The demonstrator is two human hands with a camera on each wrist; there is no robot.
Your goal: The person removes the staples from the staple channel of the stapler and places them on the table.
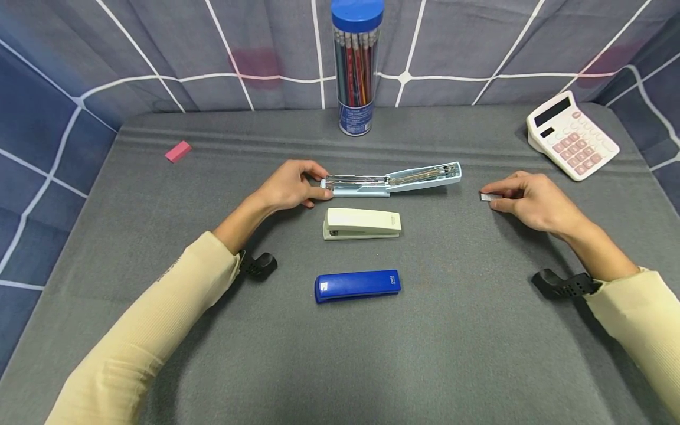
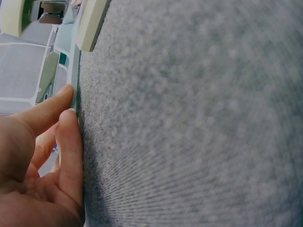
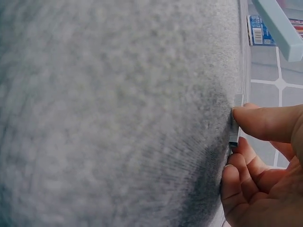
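Note:
A light blue stapler (image 1: pixel 361 192) lies opened out flat, its top arm swung over to the right and its metal inside facing up. At its left end my left hand (image 1: pixel 289 186) holds the base between thumb and fingers. To the right of the stapler, my right hand (image 1: pixel 538 203) pinches a short silver strip of staples (image 3: pixel 235 120) between thumb and fingers, close over the grey cloth. A cream stapler (image 1: pixel 363 221) sits closed just in front of the light blue one. Nearer still lies a dark blue stapler (image 1: pixel 358 285), also closed.
Behind the light blue stapler stands a clear tub of pencils (image 1: pixel 357 71) with a blue lid. A pink and white calculator (image 1: pixel 574 136) is at the back right, a small pink block (image 1: pixel 177 151) at the back left. Checked cloth (image 1: pixel 175 47) walls the table's back and sides.

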